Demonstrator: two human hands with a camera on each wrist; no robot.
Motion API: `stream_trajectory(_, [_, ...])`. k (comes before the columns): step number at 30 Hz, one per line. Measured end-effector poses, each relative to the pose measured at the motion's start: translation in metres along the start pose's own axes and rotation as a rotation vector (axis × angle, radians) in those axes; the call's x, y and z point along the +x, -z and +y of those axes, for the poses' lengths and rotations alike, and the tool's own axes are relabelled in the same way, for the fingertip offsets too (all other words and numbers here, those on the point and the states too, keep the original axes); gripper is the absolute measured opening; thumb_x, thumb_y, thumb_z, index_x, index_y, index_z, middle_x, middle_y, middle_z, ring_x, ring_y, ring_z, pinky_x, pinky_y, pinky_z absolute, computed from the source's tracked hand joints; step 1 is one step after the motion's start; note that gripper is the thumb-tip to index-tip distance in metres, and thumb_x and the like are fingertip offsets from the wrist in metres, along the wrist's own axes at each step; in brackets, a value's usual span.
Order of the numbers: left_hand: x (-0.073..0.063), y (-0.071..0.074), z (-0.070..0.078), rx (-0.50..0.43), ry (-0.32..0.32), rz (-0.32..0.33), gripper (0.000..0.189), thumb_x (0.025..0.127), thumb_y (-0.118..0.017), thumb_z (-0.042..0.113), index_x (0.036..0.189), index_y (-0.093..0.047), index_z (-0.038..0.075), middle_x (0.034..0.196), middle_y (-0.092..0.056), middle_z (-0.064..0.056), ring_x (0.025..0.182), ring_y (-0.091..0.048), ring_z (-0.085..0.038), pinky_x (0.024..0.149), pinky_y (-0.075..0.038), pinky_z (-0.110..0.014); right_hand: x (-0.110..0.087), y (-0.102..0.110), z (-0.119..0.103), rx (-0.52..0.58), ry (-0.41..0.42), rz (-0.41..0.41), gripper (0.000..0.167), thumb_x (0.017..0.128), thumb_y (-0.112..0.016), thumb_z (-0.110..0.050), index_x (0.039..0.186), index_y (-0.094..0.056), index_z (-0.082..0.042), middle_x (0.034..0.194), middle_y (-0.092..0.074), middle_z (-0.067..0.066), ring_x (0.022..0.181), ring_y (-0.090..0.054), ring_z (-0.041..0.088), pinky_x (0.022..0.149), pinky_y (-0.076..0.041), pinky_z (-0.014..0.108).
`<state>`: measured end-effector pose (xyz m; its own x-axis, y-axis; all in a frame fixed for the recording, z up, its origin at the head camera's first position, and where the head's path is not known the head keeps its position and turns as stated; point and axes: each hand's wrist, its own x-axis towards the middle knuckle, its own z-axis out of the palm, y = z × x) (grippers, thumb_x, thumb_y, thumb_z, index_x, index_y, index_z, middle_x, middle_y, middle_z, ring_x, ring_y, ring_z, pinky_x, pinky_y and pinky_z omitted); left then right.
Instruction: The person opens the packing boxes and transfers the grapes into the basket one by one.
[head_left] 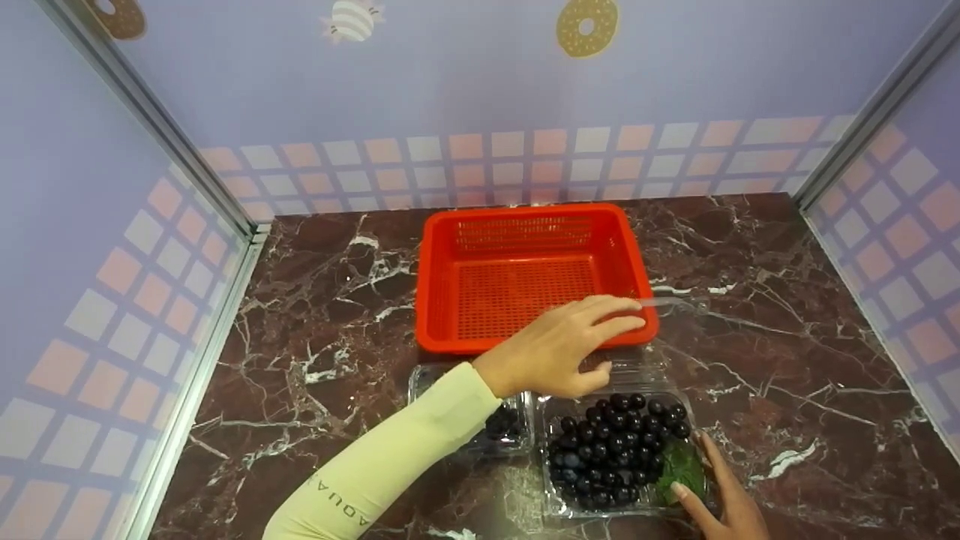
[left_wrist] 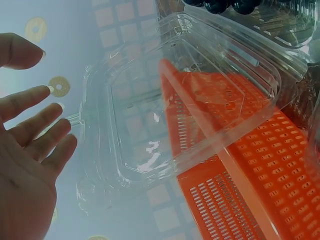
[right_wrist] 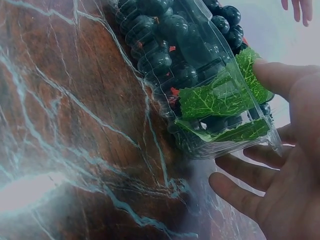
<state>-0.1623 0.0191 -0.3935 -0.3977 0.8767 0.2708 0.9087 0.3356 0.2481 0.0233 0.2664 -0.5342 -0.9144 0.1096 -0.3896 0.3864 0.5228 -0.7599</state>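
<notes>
A clear plastic clamshell box [head_left: 543, 480] of dark grapes [head_left: 611, 450] sits at the front, slightly right of centre. A green leaf [head_left: 682, 465] lies at its right end. My right hand [head_left: 724, 499] grips that end, thumb over the leaf and fingers outside the wall. In the left wrist view the box's transparent lid [left_wrist: 150, 125] stands raised in front of the red basket [left_wrist: 250, 195]. My left hand [head_left: 562, 345] hovers over the basket's front rim with fingers spread, apart from the lid and holding nothing.
Left of the grape box, a second clear box [head_left: 415, 382] with dark fruit is partly hidden beneath my left forearm. The red basket [head_left: 517, 347] stands behind both boxes on the marbled table [head_left: 315, 315]. Panels [head_left: 450, 82] enclose the back and sides.
</notes>
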Motion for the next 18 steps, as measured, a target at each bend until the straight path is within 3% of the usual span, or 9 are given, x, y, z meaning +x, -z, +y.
stream_trajectory(10, [-0.004,-0.004,0.005,-0.010,-0.017,-0.071,0.067,0.086,-0.060,0.029,0.148,-0.037,0.020,0.149,-0.041,0.002,0.137,-0.041,-0.013,0.116,-0.032,-0.028,0.001,0.003,0.000,-0.058,-0.053,-0.024,0.097,0.091,-0.055,-0.058,0.156,0.009,-0.024,0.161,-0.003,0.024,0.141,-0.014,0.054,0.105,-0.021,0.075])
stream_trajectory(14, [-0.005,-0.010,0.006,-0.015,-0.030,-0.080,0.067,0.086,-0.059,0.029,0.148,-0.037,0.019,0.147,-0.042,0.001,0.132,-0.045,-0.013,0.111,-0.038,-0.027,0.000,0.002,0.001,-0.016,-0.010,-0.003,0.093,0.093,-0.054,-0.054,0.156,0.005,-0.023,0.161,-0.006,0.023,0.142,-0.017,0.052,0.106,-0.024,0.072])
stream_trajectory(18, [-0.007,-0.015,0.008,-0.015,-0.033,-0.103,0.065,0.087,-0.059,0.030,0.148,-0.038,0.018,0.147,-0.043,0.002,0.126,-0.050,-0.012,0.104,-0.044,-0.025,0.000,0.001,0.001,-0.008,0.033,0.027,0.081,0.098,-0.045,-0.051,0.157,0.000,-0.019,0.161,-0.010,0.023,0.142,-0.018,0.051,0.108,-0.024,0.069])
